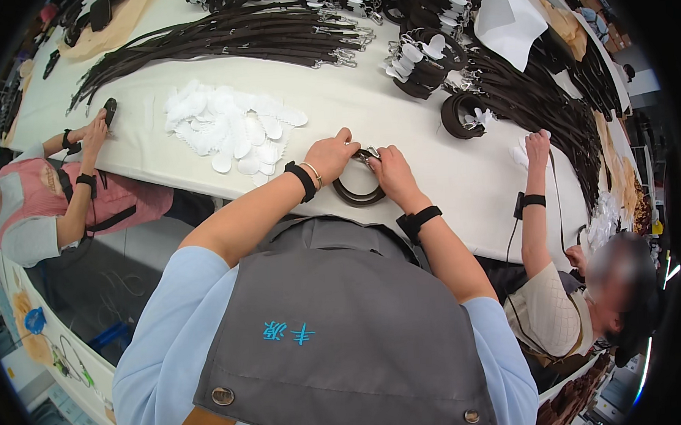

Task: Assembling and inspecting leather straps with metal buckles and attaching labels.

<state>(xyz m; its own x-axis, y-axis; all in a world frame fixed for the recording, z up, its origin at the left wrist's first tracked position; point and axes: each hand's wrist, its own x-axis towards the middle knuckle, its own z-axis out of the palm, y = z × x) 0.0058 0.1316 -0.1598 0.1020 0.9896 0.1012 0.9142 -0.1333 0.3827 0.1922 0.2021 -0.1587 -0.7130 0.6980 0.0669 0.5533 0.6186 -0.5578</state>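
Note:
A dark brown strap [360, 202] is coiled into a ring at the near edge of the table, in front of my body. My left hand [330, 157] pinches the upper left of the coil, beside a silver metal clasp [368, 152]. On the other side of the clasp, my right hand [394, 174] grips the coil with its fingers closed. The lower part of the ring hangs below both hands. To the left of my left hand lies a spread pile of white tags [234, 127] with scalloped edges.
Long dark straps with metal hooks [234, 38] lie across the far side. Several coiled straps with white tags [425, 57] are heaped at far right, with one coil [463, 116] nearer. A co-worker in pink [119, 199] works at left, another in cream [550, 310] at right.

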